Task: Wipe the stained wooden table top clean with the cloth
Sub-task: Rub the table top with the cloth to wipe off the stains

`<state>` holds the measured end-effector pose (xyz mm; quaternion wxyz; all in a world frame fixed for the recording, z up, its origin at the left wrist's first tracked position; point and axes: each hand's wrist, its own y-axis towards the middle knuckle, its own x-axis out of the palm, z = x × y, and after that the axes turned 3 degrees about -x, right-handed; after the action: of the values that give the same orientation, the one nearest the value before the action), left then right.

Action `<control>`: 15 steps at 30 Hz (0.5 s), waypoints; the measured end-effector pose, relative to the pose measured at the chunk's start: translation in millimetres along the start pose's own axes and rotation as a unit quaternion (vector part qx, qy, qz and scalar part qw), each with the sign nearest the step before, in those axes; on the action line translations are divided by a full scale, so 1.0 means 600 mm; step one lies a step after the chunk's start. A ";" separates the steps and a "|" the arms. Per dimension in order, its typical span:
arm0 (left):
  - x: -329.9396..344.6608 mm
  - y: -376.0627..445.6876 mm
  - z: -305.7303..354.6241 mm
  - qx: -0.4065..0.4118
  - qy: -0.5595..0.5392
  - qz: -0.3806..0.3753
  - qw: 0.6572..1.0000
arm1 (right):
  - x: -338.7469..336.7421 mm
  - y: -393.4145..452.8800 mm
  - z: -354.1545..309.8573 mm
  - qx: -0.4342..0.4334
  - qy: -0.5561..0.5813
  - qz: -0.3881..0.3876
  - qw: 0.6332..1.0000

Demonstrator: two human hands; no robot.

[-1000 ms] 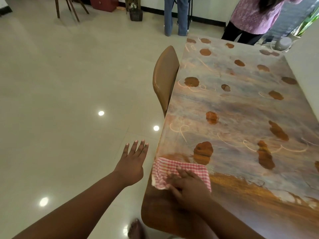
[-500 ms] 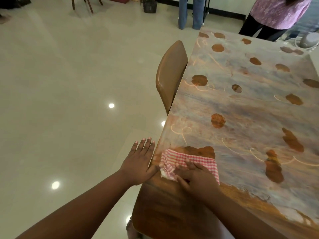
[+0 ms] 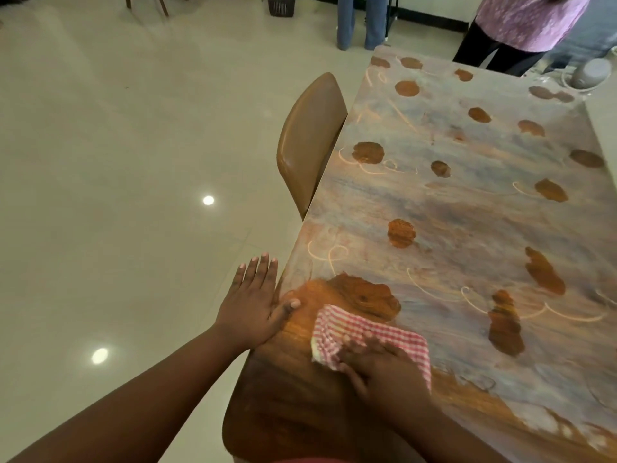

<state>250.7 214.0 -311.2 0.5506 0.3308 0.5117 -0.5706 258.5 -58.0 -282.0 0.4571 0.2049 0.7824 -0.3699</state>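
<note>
The long wooden table top [image 3: 467, 208] is covered in a grey-white film with bare brown spots and curled finger marks. Its near left corner shows clean brown wood. A red-and-white checked cloth [image 3: 377, 332] lies flat on that corner at the film's edge. My right hand [image 3: 380, 369] presses down on the cloth with spread fingers. My left hand [image 3: 253, 305] rests against the table's left edge, fingers straight over the floor and thumb on the wood.
A brown padded chair [image 3: 310, 142] is pushed against the table's left side. Two people stand beyond the far end, one in jeans [image 3: 360, 21], one in a purple top [image 3: 524, 18]. A grey round object [image 3: 589, 73] sits at the far right. Glossy tiled floor [image 3: 133, 162] spreads left.
My right hand has slid the cloth to the right and towards me, uncovering a larger patch of clean wood. My left hand has moved right until it touches the table edge.
</note>
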 end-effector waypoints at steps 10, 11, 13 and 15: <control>-0.009 0.002 0.031 0.032 0.010 0.024 0.999 | -0.051 0.180 -0.098 -0.019 -0.054 0.019 0.998; -0.012 -0.002 0.027 0.025 0.015 0.027 0.999 | -0.049 0.179 -0.098 -0.027 -0.055 0.019 0.998; -0.019 -0.010 0.014 0.007 0.029 0.026 0.999 | -0.038 0.155 -0.082 -0.059 -0.061 0.038 0.996; -0.025 -0.017 0.004 -0.006 0.039 0.023 0.999 | -0.033 0.125 -0.052 -0.072 -0.048 0.048 0.995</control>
<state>243.7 214.7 -294.1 0.5450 0.3611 0.5285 -0.5416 300.3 14.4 -284.7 0.5253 0.1909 0.7732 -0.2997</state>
